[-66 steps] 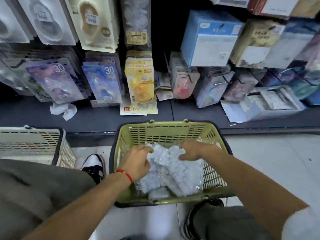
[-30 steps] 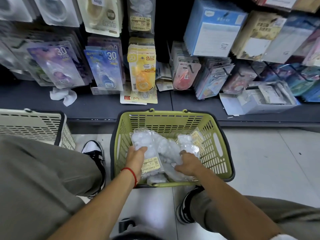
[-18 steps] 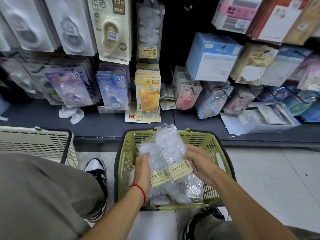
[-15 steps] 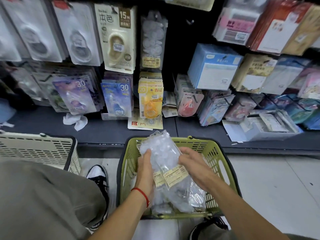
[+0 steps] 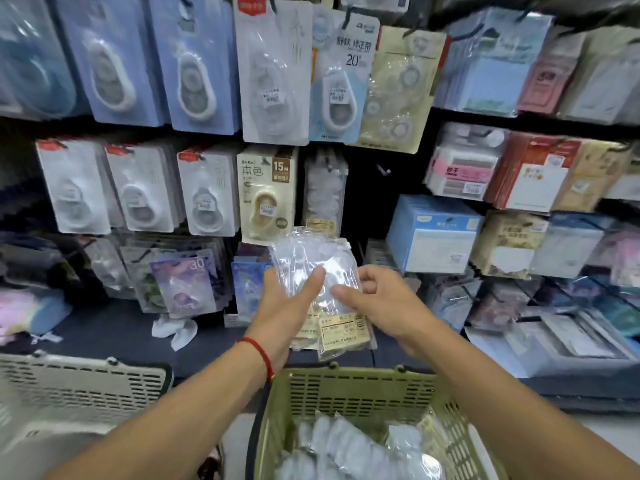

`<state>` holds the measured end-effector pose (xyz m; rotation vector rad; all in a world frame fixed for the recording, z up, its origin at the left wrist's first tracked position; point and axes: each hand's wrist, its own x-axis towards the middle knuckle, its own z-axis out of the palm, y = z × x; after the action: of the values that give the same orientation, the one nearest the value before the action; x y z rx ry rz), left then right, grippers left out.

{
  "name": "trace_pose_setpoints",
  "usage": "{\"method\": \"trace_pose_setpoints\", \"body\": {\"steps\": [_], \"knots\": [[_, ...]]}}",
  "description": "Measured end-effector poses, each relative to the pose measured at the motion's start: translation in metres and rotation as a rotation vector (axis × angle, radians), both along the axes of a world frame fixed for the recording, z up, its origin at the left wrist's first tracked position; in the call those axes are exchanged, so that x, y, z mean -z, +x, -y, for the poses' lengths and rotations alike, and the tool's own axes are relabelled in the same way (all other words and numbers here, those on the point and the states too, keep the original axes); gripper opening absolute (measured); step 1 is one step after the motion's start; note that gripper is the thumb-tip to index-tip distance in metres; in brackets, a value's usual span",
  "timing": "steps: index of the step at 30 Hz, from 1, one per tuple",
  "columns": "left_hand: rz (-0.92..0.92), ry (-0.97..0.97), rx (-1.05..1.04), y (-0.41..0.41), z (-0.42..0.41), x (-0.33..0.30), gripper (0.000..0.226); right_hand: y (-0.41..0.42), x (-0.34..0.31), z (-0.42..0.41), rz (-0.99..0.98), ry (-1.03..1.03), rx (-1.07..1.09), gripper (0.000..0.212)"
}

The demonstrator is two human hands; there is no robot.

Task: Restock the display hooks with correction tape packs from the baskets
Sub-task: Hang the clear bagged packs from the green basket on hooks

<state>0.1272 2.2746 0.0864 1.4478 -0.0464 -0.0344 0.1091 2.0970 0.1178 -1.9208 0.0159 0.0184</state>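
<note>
Both hands have come up out of the green basket point(image 5: 349, 393) since the earlier frames, and the clear packs point(image 5: 313, 268) they carry are now raised in front of the display wall instead of hovering over the basket. The view has tilted up too, so rows of hanging blister cards fill the upper picture.

The left hand point(image 5: 284, 306) grips the packs from the left, thumb pressed across the clear front and the other fingers hidden behind the plastic. The right hand point(image 5: 377, 299) touches the packs' right edge with its fingers curled; whether it truly pinches the plastic or only steadies it cannot be told. How many packs are in the bundle is hard to judge — at least two yellowish labels point(image 5: 343, 332) show at the bottom, overlapping. The print on them is too blurred to read.

Behind the bundle hangs a similar clear pack point(image 5: 323, 192) on the wall, its lower part covered by the raised ones. Just to its right a bare hook point(image 5: 383, 169) sticks out of the dark panel.

More clear packs lie in the green basket, cut off by the bottom edge. A red cord point(image 5: 261, 355) circles the left wrist. The white basket point(image 5: 79, 379) sits at lower left, its contents out of sight — only its slotted wall and rim show. Crumpled white paper point(image 5: 175, 330) lies on the dark shelf point(image 5: 114, 336).
</note>
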Motion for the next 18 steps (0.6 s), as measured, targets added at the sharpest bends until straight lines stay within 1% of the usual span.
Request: {"method": "trace_pose_setpoints", "body": {"steps": [2,3,5,6,8,9,12,15,18], "knots": [[0.088,0.019,0.047,0.019,-0.006,-0.023,0.125,0.010,-0.011,-0.002,0.046,0.071,0.027,0.030],[0.120,0.018,0.068,0.027,-0.009,-0.032,0.123,0.015,-0.015,-0.003,0.076,0.101,0.039,0.028],[0.164,0.062,0.055,0.040,-0.015,-0.041,0.105,0.026,-0.019,-0.006,0.161,0.131,0.078,0.022],[0.194,0.101,0.007,0.045,-0.017,-0.042,0.093,0.032,-0.021,-0.006,0.210,0.131,0.107,0.018],[0.253,0.213,-0.181,0.054,-0.024,-0.037,0.071,0.045,-0.025,-0.005,0.287,0.108,0.141,0.013],[0.263,0.256,-0.267,0.056,-0.027,-0.034,0.065,0.052,-0.027,-0.005,0.309,0.091,0.138,0.011],[0.265,0.296,-0.388,0.062,-0.036,-0.032,0.072,0.068,-0.033,-0.006,0.339,0.065,0.129,0.013],[0.321,0.258,-0.415,0.065,-0.041,-0.038,0.072,0.080,-0.032,-0.010,0.373,0.050,0.140,0.013],[0.334,0.224,-0.408,0.065,-0.041,-0.041,0.073,0.085,-0.029,-0.012,0.388,0.061,0.164,0.012]]}}
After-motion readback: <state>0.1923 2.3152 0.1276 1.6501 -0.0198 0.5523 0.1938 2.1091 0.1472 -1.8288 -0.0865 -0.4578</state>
